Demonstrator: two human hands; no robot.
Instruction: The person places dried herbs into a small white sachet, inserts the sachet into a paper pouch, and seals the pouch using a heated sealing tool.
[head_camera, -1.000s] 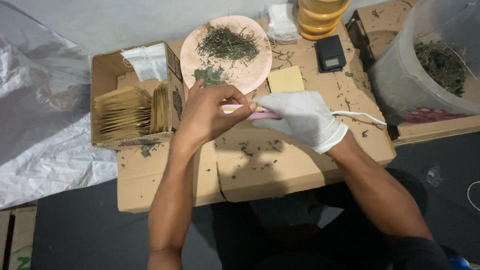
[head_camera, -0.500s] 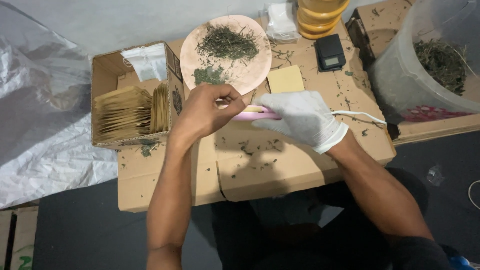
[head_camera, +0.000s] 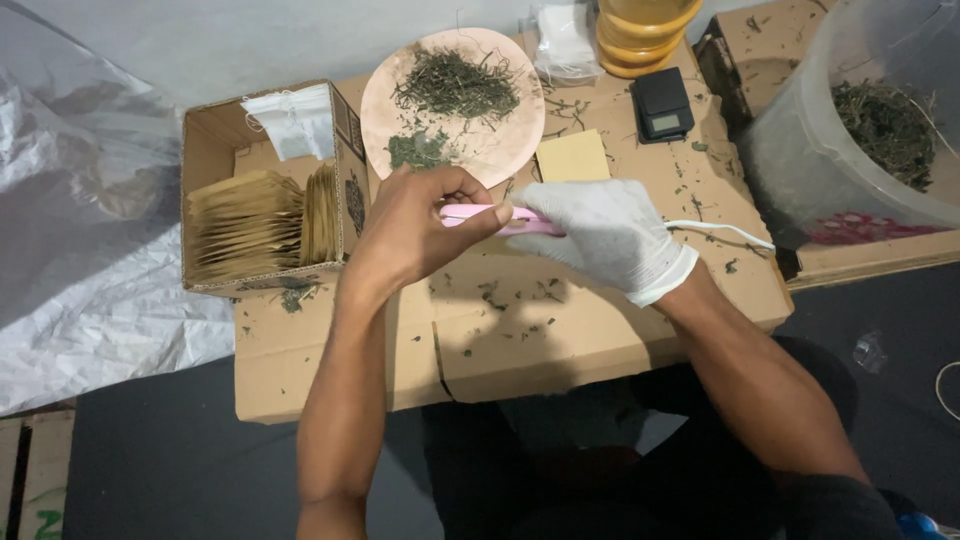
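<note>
Both hands meet over the middle of the cardboard counter (head_camera: 560, 330); the bare left hand (head_camera: 415, 235) is curled narrow, thumb and fingers pinching the tip of a pink sealer (head_camera: 490, 217); the gloved right hand (head_camera: 605, 240) is wrapped around the sealer's body, closed on it, its white cord (head_camera: 725, 230) trailing off toward the right edge; whatever sits between the sealer's arms is hidden by the fingers, so I cannot tell if a sachet is in it. By the look of it the step in hand is pressing a seal; the next move would call for a steady squeeze, then an easy release of the left pinch. Just beyond the hands, at the far edge, lies a pink plate (head_camera: 505, 150) of dried herbs (head_camera: 455, 85); a tan sachet (head_camera: 572, 156) lies beside it; at the left edge a box (head_camera: 200, 150) holds stacked sachets; a small scale (head_camera: 662, 103) stands at the far right.
</note>
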